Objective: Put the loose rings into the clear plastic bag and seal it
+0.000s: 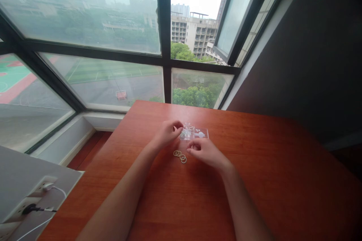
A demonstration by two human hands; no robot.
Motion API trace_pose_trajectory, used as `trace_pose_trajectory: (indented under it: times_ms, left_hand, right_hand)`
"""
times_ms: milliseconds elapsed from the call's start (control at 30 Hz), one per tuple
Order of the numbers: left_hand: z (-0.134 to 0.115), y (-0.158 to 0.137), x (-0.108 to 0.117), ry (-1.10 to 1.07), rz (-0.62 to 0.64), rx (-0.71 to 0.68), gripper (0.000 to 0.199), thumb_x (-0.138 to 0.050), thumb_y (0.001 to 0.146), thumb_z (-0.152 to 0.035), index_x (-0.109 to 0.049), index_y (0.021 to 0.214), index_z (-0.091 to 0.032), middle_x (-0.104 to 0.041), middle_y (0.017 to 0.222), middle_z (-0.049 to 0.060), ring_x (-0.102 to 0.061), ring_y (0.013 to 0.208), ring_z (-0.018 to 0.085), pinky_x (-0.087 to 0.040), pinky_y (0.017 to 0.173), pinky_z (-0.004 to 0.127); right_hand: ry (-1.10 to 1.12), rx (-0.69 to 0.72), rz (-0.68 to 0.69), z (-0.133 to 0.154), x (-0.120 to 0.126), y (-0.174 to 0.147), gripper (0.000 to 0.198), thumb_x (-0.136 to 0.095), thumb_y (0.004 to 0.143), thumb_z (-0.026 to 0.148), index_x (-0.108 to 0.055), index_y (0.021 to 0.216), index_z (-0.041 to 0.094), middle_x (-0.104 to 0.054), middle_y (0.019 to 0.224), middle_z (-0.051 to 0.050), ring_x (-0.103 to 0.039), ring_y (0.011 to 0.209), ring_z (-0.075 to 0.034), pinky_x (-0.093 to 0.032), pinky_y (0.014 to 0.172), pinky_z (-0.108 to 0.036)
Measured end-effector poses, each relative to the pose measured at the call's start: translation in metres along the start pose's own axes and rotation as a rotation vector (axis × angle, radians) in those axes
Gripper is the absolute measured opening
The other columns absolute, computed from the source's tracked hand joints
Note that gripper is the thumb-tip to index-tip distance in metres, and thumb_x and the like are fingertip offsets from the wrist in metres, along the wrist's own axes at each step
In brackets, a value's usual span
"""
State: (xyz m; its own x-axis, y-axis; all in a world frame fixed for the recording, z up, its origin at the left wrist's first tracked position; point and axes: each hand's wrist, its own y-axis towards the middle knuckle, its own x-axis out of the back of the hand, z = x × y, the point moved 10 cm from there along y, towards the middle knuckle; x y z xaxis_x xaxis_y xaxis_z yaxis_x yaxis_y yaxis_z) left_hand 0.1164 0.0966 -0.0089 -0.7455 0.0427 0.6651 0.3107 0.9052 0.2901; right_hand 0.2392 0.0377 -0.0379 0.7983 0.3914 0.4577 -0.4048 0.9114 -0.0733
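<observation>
Lying loose on the worktop, pale rings sit nearest, presumably kept within reach. The right hand has a curled grip, contents indiscernible. The left hand's grip, closure indeterminable, adjoins the clear box, apparently steadying it.

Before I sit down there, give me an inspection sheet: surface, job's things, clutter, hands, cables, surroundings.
Surface: reddish-brown wood-look table, glossy toward the window.
Job's things: clear plastic case with small contents, too small to identify; loose pale rings on the near side of it, some overlapping.
Clutter: nothing seen.
Hands: left hand at the case's left side; right hand by its near edge, fingers curled. Whether either holds anything: cannot tell.
Cables: white cable and black cable at the wall sockets, left of the table.
Surroundings: dark-framed windows, one pane open; buildings and trees outside.
</observation>
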Motion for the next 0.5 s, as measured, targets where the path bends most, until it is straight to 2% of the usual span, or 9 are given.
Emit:
trace_pose_trajectory:
  times_ms: [100,167,300,400,500]
  left_hand:
    - [0.002,0.0,-0.001,0.006,0.01,0.009,0.015,-0.056,0.08,-0.022,-0.07,0.083,-0.016,-0.069,0.074,0.003,-0.058,0.063,0.012,-0.042,0.057,0.021]
    - [0.002,0.0,-0.002,0.01,0.014,0.01,0.016,-0.056,0.08,-0.022,-0.07,0.083,-0.016,-0.069,0.075,0.003,-0.058,0.064,0.012,-0.042,0.058,0.021]
    - [0.001,0.0,-0.001,0.001,0.011,0.005,0.016,-0.056,0.08,-0.022,-0.07,0.083,-0.016,-0.069,0.076,0.003,-0.058,0.064,0.012,-0.042,0.058,0.021]
    - [0.0,0.0,0.0,-0.006,0.007,0.005,0.016,-0.056,0.08,-0.022,-0.07,0.083,-0.016,-0.069,0.075,0.003,-0.058,0.063,0.012,-0.042,0.058,0.021]
    - [0.0,0.0,0.0,-0.009,0.005,0.007,0.015,-0.056,0.079,-0.021,-0.07,0.082,-0.016,-0.069,0.074,0.003,-0.058,0.063,0.012,-0.042,0.057,0.021]
  right_hand:
    - [-0.286,-0.008,0.054,-0.001,-0.012,-0.004,0.011,-0.061,0.074,0.026,-0.068,0.069,0.019,-0.057,0.059,0.003,-0.046,0.055,-0.01,-0.026,0.051,-0.022]
    - [-0.395,-0.038,0.08,-0.005,-0.019,-0.004,0.011,-0.064,0.074,0.029,-0.067,0.068,0.02,-0.061,0.062,0.003,-0.049,0.057,-0.01,-0.025,0.052,-0.022]
    - [-0.493,-0.068,0.058,-0.008,-0.021,-0.003,0.014,-0.067,0.074,0.034,-0.066,0.072,0.021,-0.063,0.066,0.003,-0.051,0.061,-0.011,-0.024,0.053,-0.022]
    - [-0.555,-0.067,0.021,-0.006,-0.014,-0.002,0.007,-0.061,0.078,0.026,-0.065,0.074,0.022,-0.064,0.069,0.002,-0.052,0.063,-0.011,-0.024,0.054,-0.023]
    - [-0.619,-0.094,-0.028,-0.006,-0.004,-0.002,0.011,-0.056,0.079,0.02,-0.066,0.077,0.022,-0.066,0.076,0.0,-0.055,0.068,-0.013,-0.024,0.054,-0.023]
